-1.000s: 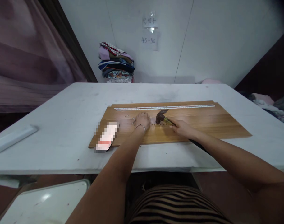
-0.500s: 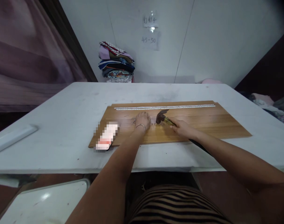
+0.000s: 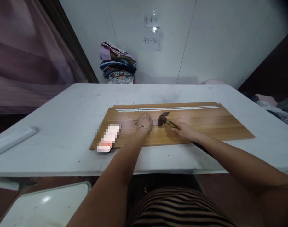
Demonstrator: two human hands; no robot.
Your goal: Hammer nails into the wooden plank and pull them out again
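Note:
A wooden board [image 3: 205, 124] lies on the white table [image 3: 63, 126]. My right hand [image 3: 185, 130] is closed round the handle of a hammer [image 3: 164, 119], whose dark head sits low over the board's middle. My left hand [image 3: 144, 122], with a bracelet on the wrist, rests on the board just left of the hammer head with its fingers curled; what they pinch is too small to make out. A few loose nails [image 3: 134, 121] lie beside that hand. A row of small nail heads [image 3: 155, 125] shows between the two hands.
A thin pale strip [image 3: 167, 108] runs along the board's far edge. A blurred pink object [image 3: 108, 138] lies on the board's left end. A white bar [image 3: 13, 140] sits at the table's left edge. Folded cloths [image 3: 117, 64] are stacked behind the table.
The hammer head has shifted only slightly up and down over the same spot. Both hands stay where they were.

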